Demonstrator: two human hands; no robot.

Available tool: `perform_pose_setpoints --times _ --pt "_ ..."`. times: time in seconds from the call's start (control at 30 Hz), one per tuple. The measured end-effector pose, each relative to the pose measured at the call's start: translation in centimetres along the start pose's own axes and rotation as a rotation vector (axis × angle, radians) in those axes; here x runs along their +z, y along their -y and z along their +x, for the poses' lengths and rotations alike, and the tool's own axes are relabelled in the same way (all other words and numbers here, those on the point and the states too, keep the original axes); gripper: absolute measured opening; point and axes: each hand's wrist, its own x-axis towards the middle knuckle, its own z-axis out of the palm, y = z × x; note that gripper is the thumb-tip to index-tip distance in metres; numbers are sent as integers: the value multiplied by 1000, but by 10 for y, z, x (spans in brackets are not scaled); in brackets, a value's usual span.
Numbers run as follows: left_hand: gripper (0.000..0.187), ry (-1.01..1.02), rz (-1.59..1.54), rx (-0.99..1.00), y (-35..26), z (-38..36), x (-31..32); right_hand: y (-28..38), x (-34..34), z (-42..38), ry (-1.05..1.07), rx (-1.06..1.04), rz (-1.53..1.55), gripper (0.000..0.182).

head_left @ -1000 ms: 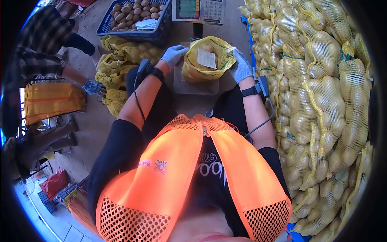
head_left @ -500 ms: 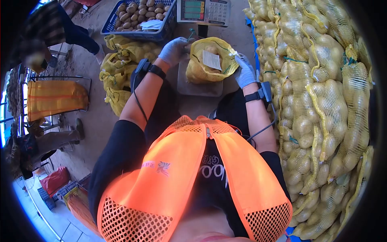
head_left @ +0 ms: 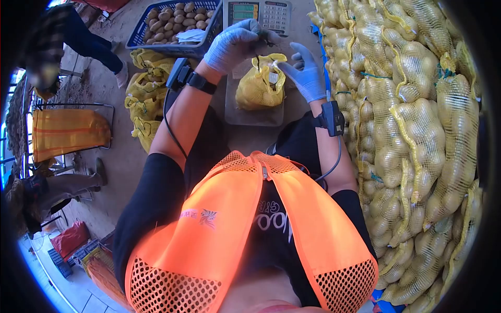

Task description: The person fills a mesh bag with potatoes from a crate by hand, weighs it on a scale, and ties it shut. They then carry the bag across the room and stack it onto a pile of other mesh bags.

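A yellow mesh bag [head_left: 255, 94] of potatoes stands on the scale's platform [head_left: 245, 117], its mouth gathered narrower at the top. Above the mouth, my left hand [head_left: 232, 48] in a pale glove is closed on a dark green drawstring [head_left: 267, 36]. On the bag's other side is my right hand [head_left: 305, 74], gloved too, with fingers apart and the thumb at the white-marked rim of the mouth. Part of a white label shows through the mesh.
Behind the bag stand the scale's display and keypad [head_left: 276, 15]. A blue crate [head_left: 136, 36] holds loose potatoes and white paper. Filled yellow bags [head_left: 143, 101] sit left; many more [head_left: 412, 135] are stacked right. A co-worker's legs [head_left: 91, 44] show upper left, near an orange sack [head_left: 73, 133].
The bag's wide-open mouth has drawn in and the bag sits lower and narrower. My left hand has risen with the drawstring. My right hand's fingers have spread from the rim.
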Motion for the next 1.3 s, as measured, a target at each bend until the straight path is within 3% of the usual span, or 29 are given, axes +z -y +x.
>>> perform_pose_setpoints --times 0.07,0.13,0.17,0.23,0.27,0.33,0.37,0.4,0.43,0.5,0.57,0.6,0.67,0.73,0.77,0.8,0.83,0.87,0.9,0.97,1.07,1.1,1.17,1.2,1.27,1.3 --pt "27 58 10 -57 8 4 -7 18 6 9 86 49 130 37" --pt "30 67 9 -39 14 -1 -17 27 11 24 362 171 409 38" --pt "33 76 5 -20 14 -1 -20 38 9 24 357 170 424 30" --pt "47 -101 67 1 8 -12 -6 48 7 25 279 128 531 13" --pt "51 -152 229 -40 4 -19 -6 47 5 25 250 129 534 13" --pt "47 -265 373 142 7 -19 26 43 3 31 94 -92 458 12" --pt "41 -249 464 43 -3 -28 35 53 -1 38 42 -176 483 10" --pt "37 -224 527 100 3 -28 38 86 -17 42 -11 -134 493 12" --pt "33 -246 559 254 16 -26 50 104 -25 48 -117 -240 312 13" --pt "32 -198 698 234 21 -20 60 137 -35 51 -137 -303 169 14" --pt "28 -91 656 153 28 -13 35 142 -26 49 -157 -620 8 16" --pt "22 -155 662 231 31 -8 24 141 -24 46 -174 -643 -3 16" --pt "19 -369 485 218 8 -4 30 126 -26 34 -18 -387 201 30" --pt "28 -558 477 173 -16 -10 33 92 -35 16 37 -83 346 62" --pt "28 -559 483 180 -12 -6 36 52 -19 6 58 75 376 83" --pt "30 -501 445 224 -2 2 36 53 -32 -14 170 213 73 92" --pt "33 -446 407 257 11 6 39 31 0 -37 -87 -18 -206 94" --pt "35 -294 655 329 23 10 52 -8 43 -67 -347 -247 -482 97" --pt "35 -233 565 153 31 6 79 -57 61 -61 232 61 187 85" --pt "34 -49 848 226 53 9 81 -82 66 -46 282 22 181 79" --pt "34 -122 840 269 35 19 69 -91 79 -37 445 -97 169 62" --pt "34 -250 595 143 21 18 69 -88 77 -38 444 -94 176 62" --pt "32 -420 774 509 30 37 -19 -57 48 -38 504 473 504 41" --pt "32 -422 777 507 29 29 -44 -46 43 -43 433 505 773 33" --pt "30 -811 329 230 29 3 -88 -34 40 -38 362 519 801 30" --pt "30 -857 354 220 44 -16 -112 -31 45 -35 287 538 824 28"
